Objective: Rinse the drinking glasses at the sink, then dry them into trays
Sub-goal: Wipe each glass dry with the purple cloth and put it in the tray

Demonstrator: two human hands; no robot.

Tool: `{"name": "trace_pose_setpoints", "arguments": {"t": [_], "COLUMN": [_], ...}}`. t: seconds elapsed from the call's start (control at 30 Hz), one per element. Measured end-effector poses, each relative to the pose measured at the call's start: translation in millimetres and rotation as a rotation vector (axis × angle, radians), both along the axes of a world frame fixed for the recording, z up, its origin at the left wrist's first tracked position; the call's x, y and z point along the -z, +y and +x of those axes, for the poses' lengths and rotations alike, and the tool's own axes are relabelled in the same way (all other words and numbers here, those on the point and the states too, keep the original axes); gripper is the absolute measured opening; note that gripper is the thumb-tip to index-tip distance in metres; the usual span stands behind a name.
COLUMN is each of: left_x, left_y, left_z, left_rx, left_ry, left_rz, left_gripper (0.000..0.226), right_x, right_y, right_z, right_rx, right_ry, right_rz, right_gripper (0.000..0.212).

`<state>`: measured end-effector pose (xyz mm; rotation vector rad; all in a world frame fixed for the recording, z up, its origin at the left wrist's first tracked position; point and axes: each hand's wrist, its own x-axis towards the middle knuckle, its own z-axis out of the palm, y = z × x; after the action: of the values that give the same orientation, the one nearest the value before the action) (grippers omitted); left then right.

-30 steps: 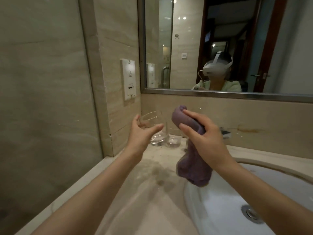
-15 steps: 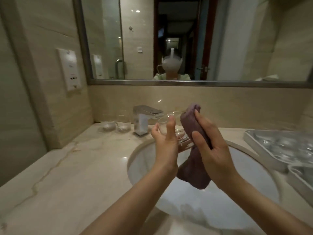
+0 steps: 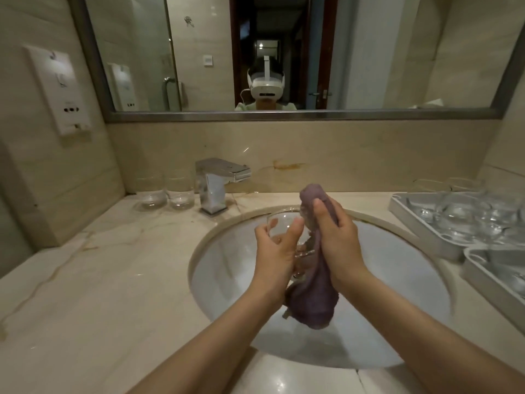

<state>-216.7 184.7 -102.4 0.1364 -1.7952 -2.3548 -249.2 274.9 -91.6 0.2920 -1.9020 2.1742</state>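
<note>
Marble is forming the bench [image 3: 99, 280], with a wide mirror [image 3: 284, 52] hanging above it and a white sink [image 3: 227, 280] sitting in its middle. Two grey trays [image 3: 412, 220] holding glasses are lying at the right. Over the sink, the right hand [image 3: 338, 240] is gripping a purple cloth [image 3: 315, 297], while the left hand [image 3: 275, 248] is curling around a clear drinking glass [image 3: 284, 226] pressed against that cloth. Two more glasses [image 3: 164, 191] are standing left of the chrome faucet [image 3: 216, 180].
</note>
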Motion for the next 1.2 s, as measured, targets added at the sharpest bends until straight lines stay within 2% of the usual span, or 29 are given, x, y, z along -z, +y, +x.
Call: {"name": "trace_pose_setpoints", "arguments": {"t": [0.1,0.2,0.27,0.33,0.43,0.5,0.57,0.67,0.83,0.93,1.1,1.2], "left_x": [1.3,2.2,2.5,3.8,3.4,4.1,3.5,3.2,7.3,5.2,0.5,-0.8], "left_y": [-0.6,0.5,1.0,0.7,2.3,2.0,1.0,4.3,13.9,14.1,8.9,1.9], "left_z": [-1.3,-2.5,-3.2,-2.8,-0.4,-0.3,0.4,2.2,5.1,4.5,6.6,6.3], "left_rx": [0.074,0.143,0.131,0.062,-0.053,-0.1,-0.135,-0.158,-0.046,0.019,0.005,-0.054], "left_ry": [-0.002,-0.039,-0.045,-0.028,-0.044,-0.066,-0.043,0.012,0.079,0.1,0.078,0.119], "left_rz": [-0.116,-0.186,-0.207,-0.24,-0.096,-0.002,-0.003,-0.093,-0.2,-0.286,-0.394,-0.305], "left_gripper": [0.075,0.073,0.086,0.089,0.055,0.049,0.048,0.048,0.041,0.051,0.083,0.064], "right_x": [2.3,7.2,8.6,8.5,15.9,29.5,38.9,28.7,15.2,13.5,14.9,10.6], "right_y": [7.0,12.5,14.2,14.1,8.4,-2.1,-10.7,-12.9,5.4,13.4,14.1,9.6], "right_z": [-7.2,-5.2,-2.7,2.3,14.3,21.6,20.8,16.1,6.8,1.7,4.4,15.6], "right_rx": [-0.064,-0.02,0.0,-0.001,0.044,0.124,0.175,0.173,0.02,-0.013,-0.003,-0.006], "right_ry": [-0.162,-0.17,-0.133,-0.042,0.209,0.395,0.491,0.373,-0.104,-0.274,-0.237,-0.074], "right_rz": [-0.134,-0.154,-0.141,-0.078,0.156,0.353,0.43,0.215,-0.157,-0.311,-0.267,-0.163], "right_gripper": [0.024,0.022,0.027,0.031,0.036,0.043,0.048,0.04,0.029,0.026,0.029,0.03]}}
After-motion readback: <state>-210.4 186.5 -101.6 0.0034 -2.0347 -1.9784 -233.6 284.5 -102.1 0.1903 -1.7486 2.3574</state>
